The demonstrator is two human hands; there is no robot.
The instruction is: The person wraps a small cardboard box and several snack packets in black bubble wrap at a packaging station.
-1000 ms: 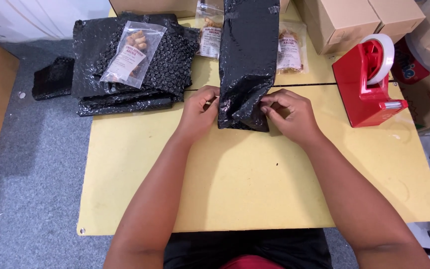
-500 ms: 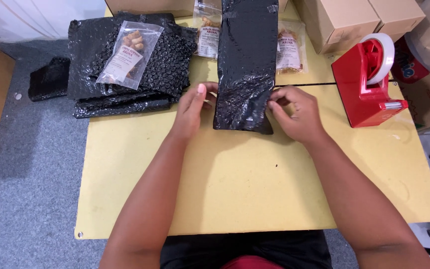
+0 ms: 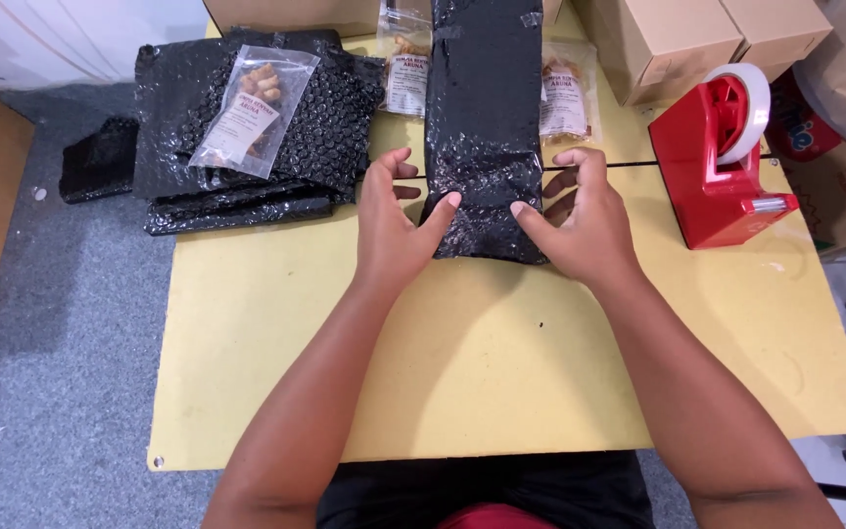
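Wide yellow tabletop (image 3: 501, 392), carrying everything. On its middle, running toward the far edge: long black bubble-wrap parcel (image 3: 485, 127). Far left: stack of folded black bubble-wrap sheets (image 3: 247, 181), topped by clear plastic snack pouch (image 3: 255, 110). Far right: red tape dispenser (image 3: 722, 157) beside brown cardboard boxes (image 3: 697, 39). Left hand (image 3: 394, 230) and right hand (image 3: 585, 220) apart, pressed against opposite sides of the parcel's near end, thumbs laid on top.

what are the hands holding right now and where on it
Both hands grip the long black bubble-wrap parcel at its near end: left hand on its left edge, right hand on its right edge, thumbs pressed on top.
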